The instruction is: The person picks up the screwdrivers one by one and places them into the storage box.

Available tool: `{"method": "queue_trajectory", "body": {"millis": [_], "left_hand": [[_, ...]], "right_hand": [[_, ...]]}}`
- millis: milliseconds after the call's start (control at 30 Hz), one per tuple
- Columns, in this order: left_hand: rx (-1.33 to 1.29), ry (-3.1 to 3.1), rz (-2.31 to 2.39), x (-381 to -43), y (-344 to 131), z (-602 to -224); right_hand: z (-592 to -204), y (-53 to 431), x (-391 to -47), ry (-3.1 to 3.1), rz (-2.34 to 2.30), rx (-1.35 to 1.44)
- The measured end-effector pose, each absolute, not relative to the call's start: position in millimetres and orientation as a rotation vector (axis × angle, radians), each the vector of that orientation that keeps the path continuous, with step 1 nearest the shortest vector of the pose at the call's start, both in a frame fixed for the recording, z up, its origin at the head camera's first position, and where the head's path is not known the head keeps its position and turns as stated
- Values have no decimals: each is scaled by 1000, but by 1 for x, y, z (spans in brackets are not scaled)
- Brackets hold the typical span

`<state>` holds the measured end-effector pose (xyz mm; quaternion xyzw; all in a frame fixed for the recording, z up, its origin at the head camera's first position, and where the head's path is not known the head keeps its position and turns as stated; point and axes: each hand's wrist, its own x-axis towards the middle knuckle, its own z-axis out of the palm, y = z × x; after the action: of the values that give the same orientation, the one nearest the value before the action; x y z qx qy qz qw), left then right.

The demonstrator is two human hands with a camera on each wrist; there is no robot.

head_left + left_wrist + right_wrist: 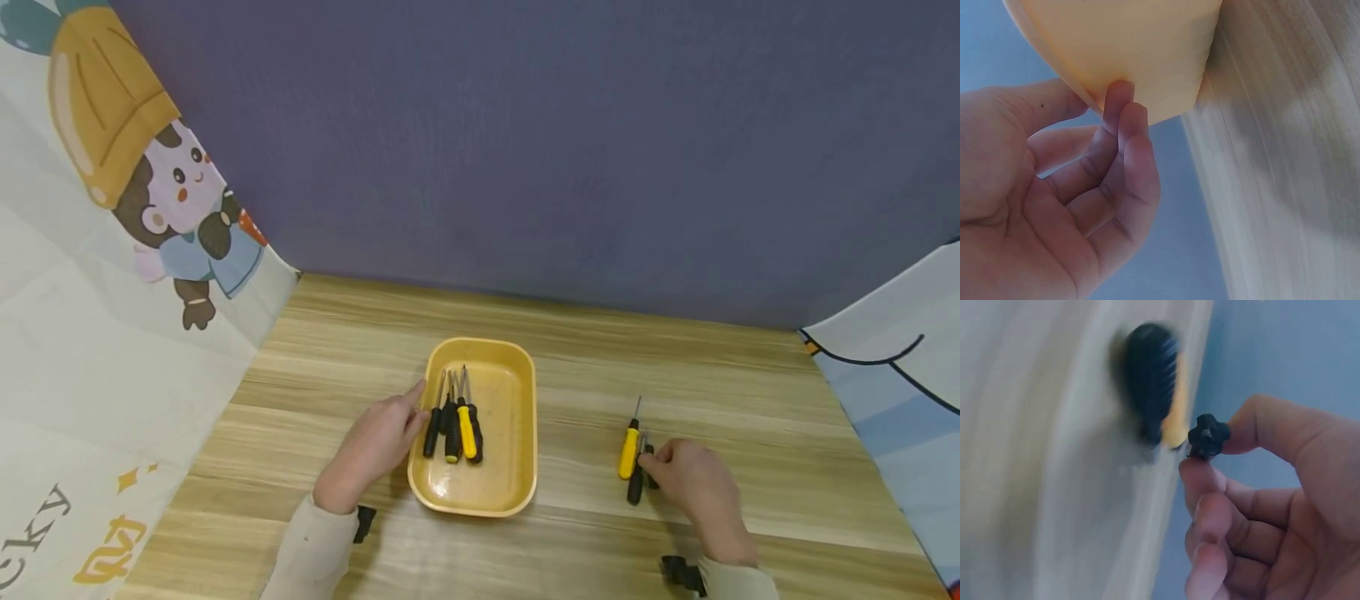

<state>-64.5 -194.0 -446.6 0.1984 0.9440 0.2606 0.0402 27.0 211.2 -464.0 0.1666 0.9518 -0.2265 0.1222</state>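
Observation:
A shallow yellow plastic tray (510, 475) holds several screwdrivers lying side by side, among them a yellow-handled one (468, 435) and a black-handled one (432, 433). My left hand (381, 442) grips the tray's left rim, thumb over the edge and fingertips against the outer wall (1166, 75). Off to the right, my right hand (693, 479) pinches a small black-handled screwdriver (1208, 435) between thumb and index finger; the handle shows end-on in the right wrist view. Beside it lie a yellow-and-black screwdriver (628, 454) and a black-handled one (635, 485).
All of this is on a wood-grain table (577, 375). A dark blue-grey panel (525, 150) rises along the table's back edge. Printed sheets with cartoon figures (180, 183) stand at the left and right sides. Black wrist straps (363, 523) show near both sleeves.

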Motion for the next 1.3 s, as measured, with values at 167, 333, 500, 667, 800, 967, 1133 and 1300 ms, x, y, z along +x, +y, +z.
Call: {"method": "queue_trajectory", "body": {"millis": [167,333,500,667,800,967,1133,1300], "left_hand": [[613,2893,800,-64,-194,-446],[595,2884,809,-64,-194,-446],[580,2877,812,-64,-194,-446],[576,2871,824,-64,-194,-445],[568,2867,836,-63,-194,-445],[582,2878,829,-64,-196,-446],[599,2890,814,-64,-197,-447],[606,2890,800,-65,-197,-447]], "right_hand": [[-451,190,19,2860,-639,387],[-441,163,8,2911,-679,285],[-432,132,-5,2962,-687,195],[-423,103,-16,3007,-670,92],[-419,81,-24,3042,-661,-3],[-418,59,-32,3000,-690,-72],[-422,45,-38,2962,-718,-145],[-427,37,-44,2956,-697,-198]]}}
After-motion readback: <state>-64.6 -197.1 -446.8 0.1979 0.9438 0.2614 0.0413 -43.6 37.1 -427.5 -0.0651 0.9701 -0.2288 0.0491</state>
